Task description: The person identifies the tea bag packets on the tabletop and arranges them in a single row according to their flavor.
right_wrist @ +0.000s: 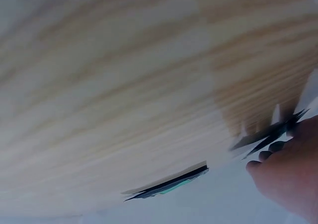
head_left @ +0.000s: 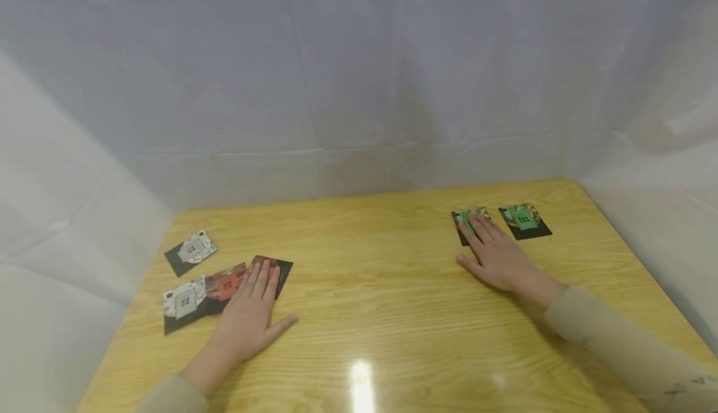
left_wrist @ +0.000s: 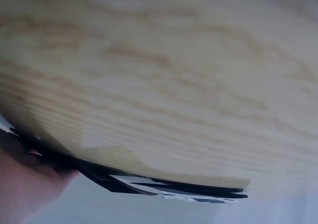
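Note:
My left hand [head_left: 247, 322] rests with straight fingers on a red-and-black flat packet [head_left: 285, 268] at the table's left side, covering part of it. A second red-and-black packet [head_left: 226, 283] lies close beside it, next to a white-and-black packet [head_left: 184, 302]. Another white-and-black packet [head_left: 192, 250] lies behind these. On the right, the extended fingers of my right hand [head_left: 499, 262] touch a green-and-black packet [head_left: 463, 218], partly hiding it. To its right lies a similar green packet [head_left: 526, 220], which shows edge-on in the right wrist view [right_wrist: 171, 185].
A yellow wood-grain table [head_left: 370, 276] spans the space between the hands, with a bright light reflection near its front. Pale cloth [head_left: 359, 76] hangs behind the table and along both sides.

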`<state>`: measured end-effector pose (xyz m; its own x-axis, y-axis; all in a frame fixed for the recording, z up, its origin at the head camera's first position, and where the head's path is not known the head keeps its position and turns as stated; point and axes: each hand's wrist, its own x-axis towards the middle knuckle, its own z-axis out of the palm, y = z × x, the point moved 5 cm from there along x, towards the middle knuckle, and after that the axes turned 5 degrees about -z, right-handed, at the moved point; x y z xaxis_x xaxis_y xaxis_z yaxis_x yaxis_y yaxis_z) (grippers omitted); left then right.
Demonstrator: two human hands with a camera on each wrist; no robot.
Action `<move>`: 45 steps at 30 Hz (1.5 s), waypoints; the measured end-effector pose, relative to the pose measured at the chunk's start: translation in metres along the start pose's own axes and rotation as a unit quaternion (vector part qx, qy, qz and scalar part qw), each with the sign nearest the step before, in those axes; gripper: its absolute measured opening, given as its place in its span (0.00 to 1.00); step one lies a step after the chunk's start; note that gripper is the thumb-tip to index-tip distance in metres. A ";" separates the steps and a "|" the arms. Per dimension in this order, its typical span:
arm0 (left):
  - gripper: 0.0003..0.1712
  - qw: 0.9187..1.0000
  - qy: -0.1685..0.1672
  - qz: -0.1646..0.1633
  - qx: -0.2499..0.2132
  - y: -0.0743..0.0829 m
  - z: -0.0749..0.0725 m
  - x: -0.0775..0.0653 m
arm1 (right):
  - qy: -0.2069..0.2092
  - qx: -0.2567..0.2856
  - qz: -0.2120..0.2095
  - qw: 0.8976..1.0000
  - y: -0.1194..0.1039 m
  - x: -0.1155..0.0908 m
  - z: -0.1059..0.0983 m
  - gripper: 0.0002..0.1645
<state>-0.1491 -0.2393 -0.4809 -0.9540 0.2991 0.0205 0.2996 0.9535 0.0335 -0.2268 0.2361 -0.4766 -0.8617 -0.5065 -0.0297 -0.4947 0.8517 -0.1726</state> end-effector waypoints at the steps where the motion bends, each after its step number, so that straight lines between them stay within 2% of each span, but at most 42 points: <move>1: 0.59 1.000 -0.003 -0.001 0.001 0.000 0.000 0.000 | 0.000 -0.003 -0.002 1.000 0.000 0.000 0.000 0.48; 5: 0.60 1.000 -0.010 -0.002 0.008 0.000 0.001 0.001 | -0.001 -0.003 -0.013 1.000 0.001 0.000 0.001 0.49; 12: 0.59 1.000 0.003 0.001 0.008 0.002 -0.002 0.000 | 0.009 0.017 -0.031 0.999 0.007 0.001 0.006 0.51; 19: 0.58 1.000 0.000 0.004 -0.001 0.004 -0.005 0.001 | -0.005 0.033 -0.025 0.999 0.016 0.001 0.016 0.54; 25: 0.58 0.999 -0.013 -0.010 -0.051 0.005 -0.002 0.006 | -0.012 0.040 -0.021 0.999 0.018 0.003 0.019 0.54; 29: 0.57 0.995 -0.027 -0.027 -0.097 0.009 -0.002 0.013 | -0.015 0.042 -0.021 0.999 0.018 0.003 0.019 0.55; 33: 0.56 0.992 -0.030 -0.026 -0.116 0.017 -0.005 0.022 | -0.016 0.047 -0.020 0.999 0.018 0.003 0.019 0.54; 40: 0.56 0.995 -0.038 -0.003 -0.088 0.033 -0.004 0.043 | -0.007 0.042 -0.024 0.999 0.017 0.003 0.019 0.55; 45: 0.59 0.997 -0.055 0.035 -0.052 0.047 -0.002 0.063 | -0.011 0.042 -0.022 0.999 0.017 0.003 0.020 0.54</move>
<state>-0.1951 -0.1758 -0.4759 -0.9241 0.3731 -0.0825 0.3600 0.9225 0.1389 -0.2358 0.2464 -0.4992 -0.8366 -0.5462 -0.0427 -0.5191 0.8152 -0.2570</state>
